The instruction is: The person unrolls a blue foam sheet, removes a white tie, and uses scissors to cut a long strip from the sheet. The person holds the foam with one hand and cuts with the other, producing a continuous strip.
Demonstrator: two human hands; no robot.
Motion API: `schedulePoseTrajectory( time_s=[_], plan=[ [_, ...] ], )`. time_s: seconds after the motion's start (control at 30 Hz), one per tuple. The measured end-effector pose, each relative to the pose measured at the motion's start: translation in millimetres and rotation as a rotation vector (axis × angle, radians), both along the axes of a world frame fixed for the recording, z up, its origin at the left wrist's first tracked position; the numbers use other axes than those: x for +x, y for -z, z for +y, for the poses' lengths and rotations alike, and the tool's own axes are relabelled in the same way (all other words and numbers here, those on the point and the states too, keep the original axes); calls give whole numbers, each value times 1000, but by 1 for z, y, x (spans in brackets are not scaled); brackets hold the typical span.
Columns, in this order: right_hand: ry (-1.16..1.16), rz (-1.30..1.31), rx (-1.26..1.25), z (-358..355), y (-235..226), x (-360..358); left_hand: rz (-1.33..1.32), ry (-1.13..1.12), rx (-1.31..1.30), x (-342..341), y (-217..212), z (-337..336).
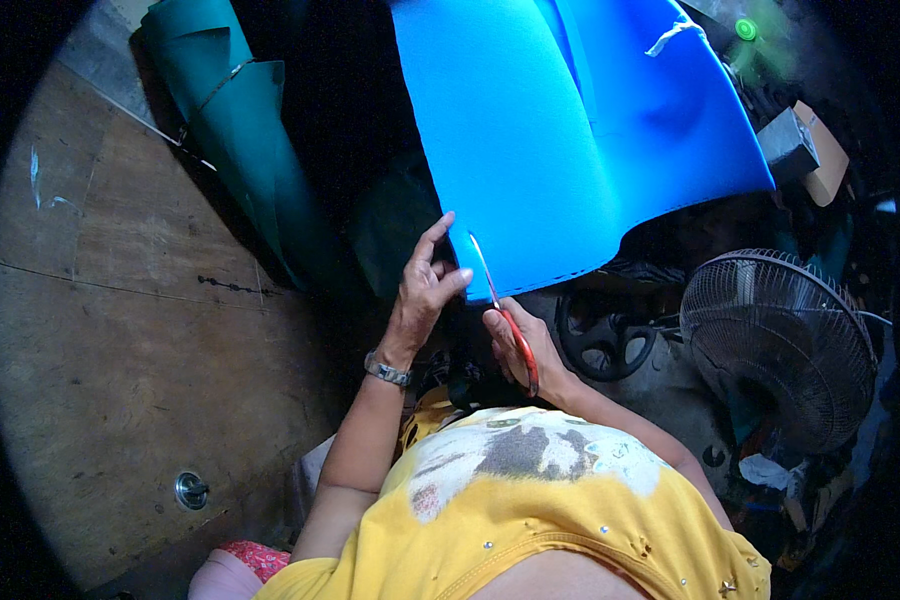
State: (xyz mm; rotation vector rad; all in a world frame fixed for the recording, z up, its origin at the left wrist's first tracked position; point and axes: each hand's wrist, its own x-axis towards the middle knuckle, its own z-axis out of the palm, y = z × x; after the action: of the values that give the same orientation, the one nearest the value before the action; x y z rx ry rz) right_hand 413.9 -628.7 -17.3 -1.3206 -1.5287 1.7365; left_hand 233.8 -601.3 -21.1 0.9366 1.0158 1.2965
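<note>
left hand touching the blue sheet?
Touching. Head view: left hand pinches the lower-left edge of the blue sheet, fingertips on it.

Big bright blue foam sheet (570, 130), matte, curved and drooping, fills upper centre; lower edge ragged, running from lower left corner up to right. Scrap of pale tape near its top right. Red-handled scissors (505, 315), thin blades angled up-left, tips at sheet's lower left edge, blades slightly parted; handle end down by the yellow shirt.
</note>
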Motion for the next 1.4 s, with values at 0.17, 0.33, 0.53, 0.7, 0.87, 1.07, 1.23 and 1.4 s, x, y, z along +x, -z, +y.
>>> schedulePoseTrajectory(
  time_s=[0.17, 0.33, 0.53, 0.7, 0.87, 1.07, 1.23, 1.4],
  plan=[
    [-32, 9, -125, 9, -14, 0, 118, -86, 50, -5, 3, 15],
    [-102, 103, -147, 31, -15, -11, 97, 4, 24, -12, -8, 11],
    [-97, 9, -2, 37, -12, -25, 24, 31, -8, -15, -17, 10],
    [-40, -25, -11, 30, -15, -24, 51, 43, -16, -18, -14, 7],
    [-109, -62, 169, 43, -12, -28, -37, 56, 19, -21, -9, 8],
    [-99, 96, 128, 60, -5, -42, 26, 69, 51, -25, -6, 9],
    [-1, -69, 242, 58, -8, -46, 11, 68, 79, -26, -4, 9],
    [23, -49, 167, 52, -13, -47, 231, -162, 216, -33, -12, 42]
  ],
)
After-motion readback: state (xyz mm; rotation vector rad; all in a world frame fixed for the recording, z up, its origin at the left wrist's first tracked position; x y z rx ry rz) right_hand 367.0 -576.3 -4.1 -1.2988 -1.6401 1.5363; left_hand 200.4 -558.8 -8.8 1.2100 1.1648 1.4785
